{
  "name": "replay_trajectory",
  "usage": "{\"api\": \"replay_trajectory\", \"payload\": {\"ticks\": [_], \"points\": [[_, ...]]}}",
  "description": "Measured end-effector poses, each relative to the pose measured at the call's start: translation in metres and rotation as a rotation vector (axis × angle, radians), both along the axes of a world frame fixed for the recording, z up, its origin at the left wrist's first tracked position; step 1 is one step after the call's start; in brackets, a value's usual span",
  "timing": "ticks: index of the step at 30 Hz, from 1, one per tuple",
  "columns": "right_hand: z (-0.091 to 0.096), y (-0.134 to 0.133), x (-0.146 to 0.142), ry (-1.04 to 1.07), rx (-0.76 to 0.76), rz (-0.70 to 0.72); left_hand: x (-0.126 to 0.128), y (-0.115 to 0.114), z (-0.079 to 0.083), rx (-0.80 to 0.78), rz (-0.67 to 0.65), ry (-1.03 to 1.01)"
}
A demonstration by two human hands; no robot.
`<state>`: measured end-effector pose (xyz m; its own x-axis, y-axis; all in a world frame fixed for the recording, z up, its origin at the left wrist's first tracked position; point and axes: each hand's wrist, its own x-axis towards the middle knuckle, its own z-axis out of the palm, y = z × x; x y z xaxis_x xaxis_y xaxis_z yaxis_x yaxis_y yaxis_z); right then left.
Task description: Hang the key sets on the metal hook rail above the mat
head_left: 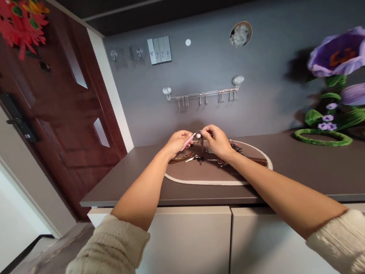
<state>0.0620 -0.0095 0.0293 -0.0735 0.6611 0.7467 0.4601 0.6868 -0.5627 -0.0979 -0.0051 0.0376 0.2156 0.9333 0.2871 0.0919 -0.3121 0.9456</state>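
Over the tray-like oval mat [206,181] with a pale rim, my two hands meet near the back of the counter. My left hand [179,143] is closed on a thin pink strip-shaped keychain piece [188,141]. Fingers pinched, my right hand [216,139] grips the small metal end of the keychain. A little white round piece [198,135] shows between the hands, and something thin and dark hangs below it. Under them lie several keys [191,158] and dark keychain items, partly hidden by my right hand.
A clear rail with hooks [203,94] is fixed to the grey wall behind. Purple artificial flowers [345,57] with a green ring base [323,138] stand at the right of the counter [312,177]. At left is a dark red door [76,139].
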Motion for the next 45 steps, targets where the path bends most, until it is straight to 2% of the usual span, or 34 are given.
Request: {"api": "replay_trajectory", "payload": {"ticks": [3,8,13,16,21,26,32,35,38,42,45], "points": [[0.000,0.001,0.001,0.053,-0.014,0.011,0.001,0.000,-0.001,-0.019,-0.013,0.020],[0.001,0.004,0.003,0.154,-0.068,0.069,0.002,0.003,-0.002,0.093,0.029,-0.003],[-0.001,0.006,0.003,0.140,-0.103,0.097,0.007,-0.003,0.000,0.159,-0.097,-0.056],[-0.001,0.006,0.001,0.141,-0.124,0.129,0.009,-0.007,0.000,0.169,-0.127,-0.030],[0.000,0.003,0.000,0.246,-0.192,0.208,0.010,-0.007,0.000,0.173,-0.067,-0.085],[0.001,-0.002,0.000,0.225,-0.273,0.258,0.012,-0.002,-0.002,0.134,-0.040,-0.183],[0.003,-0.003,-0.003,0.252,-0.264,0.232,0.013,0.001,-0.003,0.174,-0.007,-0.177],[0.010,0.000,-0.005,0.242,-0.244,0.233,0.009,0.003,-0.002,0.295,0.108,-0.091],[0.022,0.006,-0.009,0.225,-0.223,0.227,0.003,0.007,-0.001,0.385,0.365,-0.005],[0.044,0.019,-0.020,0.297,-0.261,0.244,-0.006,0.012,0.000,0.357,0.664,0.091],[0.058,0.031,-0.034,0.403,-0.322,0.228,-0.012,0.012,0.001,0.260,0.786,0.114]]}}
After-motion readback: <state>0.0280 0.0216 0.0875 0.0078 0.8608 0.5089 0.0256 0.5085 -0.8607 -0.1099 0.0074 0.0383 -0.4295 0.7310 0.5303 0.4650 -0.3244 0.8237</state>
